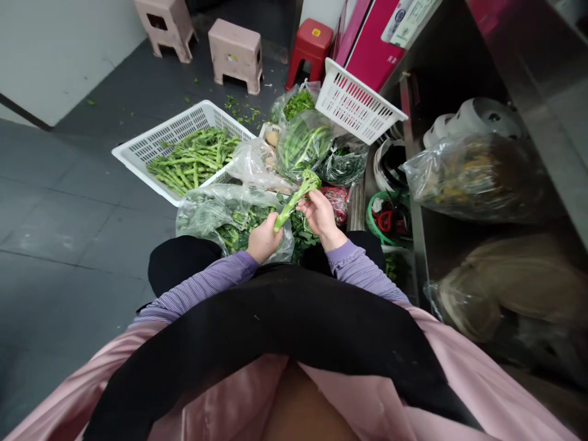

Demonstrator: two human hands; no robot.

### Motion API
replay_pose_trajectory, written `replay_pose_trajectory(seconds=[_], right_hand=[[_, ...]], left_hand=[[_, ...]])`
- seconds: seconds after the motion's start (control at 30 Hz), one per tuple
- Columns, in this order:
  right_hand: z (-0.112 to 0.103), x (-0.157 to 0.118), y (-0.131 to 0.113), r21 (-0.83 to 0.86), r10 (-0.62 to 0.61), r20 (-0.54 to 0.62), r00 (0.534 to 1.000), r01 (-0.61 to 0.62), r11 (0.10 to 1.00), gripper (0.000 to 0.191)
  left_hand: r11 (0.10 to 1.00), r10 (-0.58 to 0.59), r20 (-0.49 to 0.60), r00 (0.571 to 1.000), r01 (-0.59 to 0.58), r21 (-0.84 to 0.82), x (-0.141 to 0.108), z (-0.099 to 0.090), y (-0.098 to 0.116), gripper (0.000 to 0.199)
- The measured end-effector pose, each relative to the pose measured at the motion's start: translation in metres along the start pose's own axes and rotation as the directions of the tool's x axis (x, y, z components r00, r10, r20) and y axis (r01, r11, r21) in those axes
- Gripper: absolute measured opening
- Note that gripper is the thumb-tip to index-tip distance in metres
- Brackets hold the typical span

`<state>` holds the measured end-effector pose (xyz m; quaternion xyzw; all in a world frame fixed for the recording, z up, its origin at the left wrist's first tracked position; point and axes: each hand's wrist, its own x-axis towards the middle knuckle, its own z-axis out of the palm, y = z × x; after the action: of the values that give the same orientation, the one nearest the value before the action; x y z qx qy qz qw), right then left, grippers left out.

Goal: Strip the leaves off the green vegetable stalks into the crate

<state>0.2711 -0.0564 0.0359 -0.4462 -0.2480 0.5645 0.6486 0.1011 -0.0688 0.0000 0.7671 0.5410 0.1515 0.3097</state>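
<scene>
A green broccoli stem [291, 207] slants upward between my hands, its floret end at the upper right. My left hand [265, 239] is closed round the lower end of the stem. Beside the floret, my right hand [318, 214] has its fingers curled and brought together at the upper part of the stem; whether they pinch a leaf is too small to tell. Below them lies an open clear bag [202, 211] with leafy broccoli stems [250, 220] in it. A white basket [138, 160] at the upper left holds many trimmed green stems [195, 160].
Bagged greens [305, 141] and a tilted white basket [358, 104] stand ahead. A green basket [374, 223] is at the right, next to metal shelving [416, 245] with a filled plastic bag [473, 174]. Two pale stools [235, 52] and a red stool [312, 49] stand farther back.
</scene>
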Motion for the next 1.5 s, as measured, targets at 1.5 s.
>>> replay_pose_trajectory(seconds=[1.5], right_hand=[[0.002, -0.032, 0.015, 0.163, 0.175, 0.079, 0.981, -0.186, 0.969, 0.010]], left_hand=[[0.058, 0.587, 0.647, 0.487, 0.772, -0.633, -0.007, -0.020, -0.003, 0.024]])
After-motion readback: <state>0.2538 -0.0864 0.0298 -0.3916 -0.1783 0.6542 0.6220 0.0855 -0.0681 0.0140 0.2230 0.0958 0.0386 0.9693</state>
